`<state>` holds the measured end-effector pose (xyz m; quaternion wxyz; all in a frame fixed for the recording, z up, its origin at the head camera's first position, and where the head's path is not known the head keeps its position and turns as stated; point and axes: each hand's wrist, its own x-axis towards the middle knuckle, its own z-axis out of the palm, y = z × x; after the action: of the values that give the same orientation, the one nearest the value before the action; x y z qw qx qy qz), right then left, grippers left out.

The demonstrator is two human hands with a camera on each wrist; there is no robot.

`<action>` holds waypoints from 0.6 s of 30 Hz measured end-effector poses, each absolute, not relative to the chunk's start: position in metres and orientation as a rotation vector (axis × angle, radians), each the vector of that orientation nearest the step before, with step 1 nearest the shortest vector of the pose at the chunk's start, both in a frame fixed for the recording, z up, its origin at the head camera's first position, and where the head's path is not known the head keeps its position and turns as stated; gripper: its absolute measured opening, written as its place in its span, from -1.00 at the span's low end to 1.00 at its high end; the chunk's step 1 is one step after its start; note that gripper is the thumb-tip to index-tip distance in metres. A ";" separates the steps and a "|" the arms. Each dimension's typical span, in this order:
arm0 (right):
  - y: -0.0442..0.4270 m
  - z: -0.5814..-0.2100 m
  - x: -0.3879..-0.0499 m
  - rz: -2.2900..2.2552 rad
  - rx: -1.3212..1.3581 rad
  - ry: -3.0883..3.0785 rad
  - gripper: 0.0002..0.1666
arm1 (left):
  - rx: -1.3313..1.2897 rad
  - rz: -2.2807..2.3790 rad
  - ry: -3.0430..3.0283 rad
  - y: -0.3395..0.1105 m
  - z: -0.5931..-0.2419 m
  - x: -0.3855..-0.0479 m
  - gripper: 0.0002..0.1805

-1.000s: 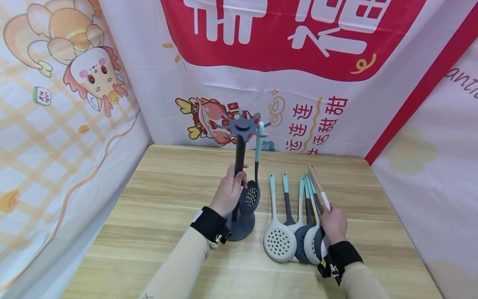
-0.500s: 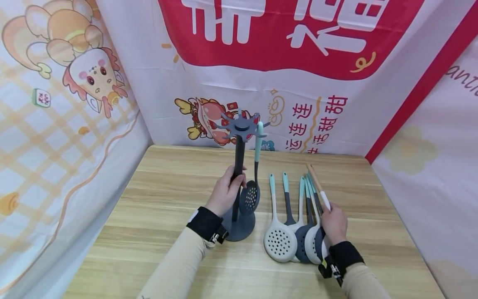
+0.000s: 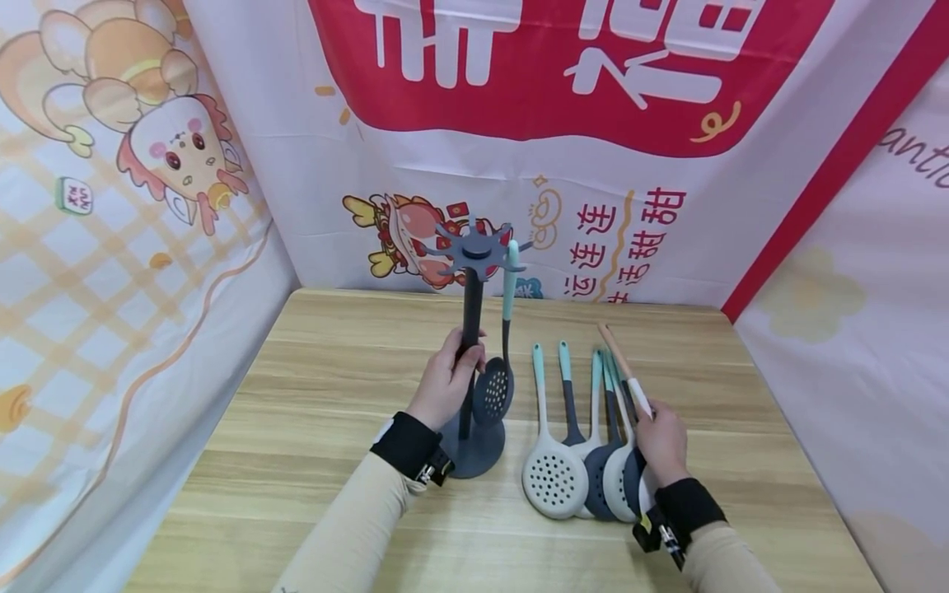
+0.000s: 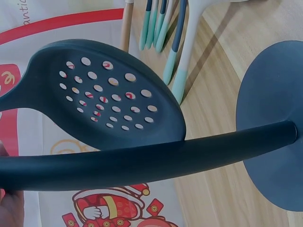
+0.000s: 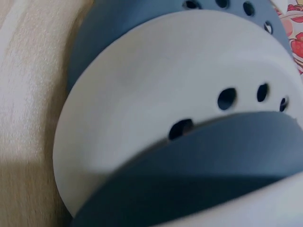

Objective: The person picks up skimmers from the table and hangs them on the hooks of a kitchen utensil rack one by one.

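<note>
My left hand (image 3: pixel 443 387) grips the black pole (image 3: pixel 472 309) of an upright utensil stand, whose hooked top (image 3: pixel 477 249) carries one dark slotted ladle (image 3: pixel 494 392) with a mint handle. The left wrist view shows that ladle head (image 4: pixel 106 94) beside the pole (image 4: pixel 213 149). At the right, my right hand (image 3: pixel 663 443) holds a white utensil with a wooden handle (image 3: pixel 617 350) by its white shaft. Its lower end lies over the pile of utensils, partly hidden by the hand. The right wrist view shows a white slotted head (image 5: pixel 128 90) between dark ones.
Several mint-handled utensils lie side by side right of the stand, a white skimmer (image 3: pixel 554 480) leftmost. The stand's round base (image 3: pixel 483 453) rests on the wooden table (image 3: pixel 319 371). Printed cloths hang behind the table and along both sides.
The wooden handle's tip has shifted slightly left, so the held utensil leans a little more. Both hands keep their holds, and the ladle still hangs on the stand.
</note>
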<state>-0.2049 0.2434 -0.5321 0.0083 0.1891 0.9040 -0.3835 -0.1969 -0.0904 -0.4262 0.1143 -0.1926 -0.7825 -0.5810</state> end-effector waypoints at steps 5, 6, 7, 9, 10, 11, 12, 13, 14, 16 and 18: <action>0.243 -0.528 -0.202 -1.183 0.541 2.807 -0.50 | -0.565 -1.710 -2.292 -0.089 -0.427 -0.197 -0.74; 0.243 -0.527 -0.202 -1.182 0.531 2.806 -0.50 | -0.561 -1.714 -2.294 -0.088 -0.427 -0.197 -0.75; 0.243 -0.526 -0.201 -1.177 0.523 2.807 -0.49 | -0.559 -1.717 -2.295 -0.088 -0.428 -0.197 -0.75; 0.243 -0.525 -0.201 -1.176 0.512 2.800 -0.48 | -0.555 -1.720 -2.298 -0.088 -0.428 -0.197 -0.75; 0.243 -0.524 -0.200 -1.177 0.514 2.794 -0.48 | -0.553 -1.719 -2.299 -0.088 -0.428 -0.197 -0.75; 0.243 -0.524 -0.200 -1.173 0.516 2.793 -0.48 | -0.553 -1.720 -2.300 -0.087 -0.428 -0.197 -0.75; 0.242 -0.523 -0.199 -1.172 0.517 2.791 -0.47 | -0.551 -1.720 -2.300 -0.087 -0.428 -0.197 -0.74; 0.243 -0.523 -0.200 -1.169 0.516 2.790 -0.47 | -0.552 -1.717 -2.300 -0.087 -0.427 -0.197 -0.74; 0.243 -0.522 -0.200 -1.168 0.513 2.787 -0.47 | -0.552 -1.717 -2.300 -0.087 -0.427 -0.197 -0.73; 0.243 -0.522 -0.199 -1.157 0.516 2.782 -0.47 | -0.549 -1.721 -2.300 -0.087 -0.427 -0.197 -0.73; 0.242 -0.521 -0.199 -1.152 0.507 2.777 -0.47 | -0.545 -1.734 -2.296 -0.087 -0.426 -0.197 -0.74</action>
<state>-0.1990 0.2424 -0.5210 0.0462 0.1660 0.9099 -0.3773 -0.1969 -0.0870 -0.4265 0.1063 -0.1849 -0.7797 -0.5887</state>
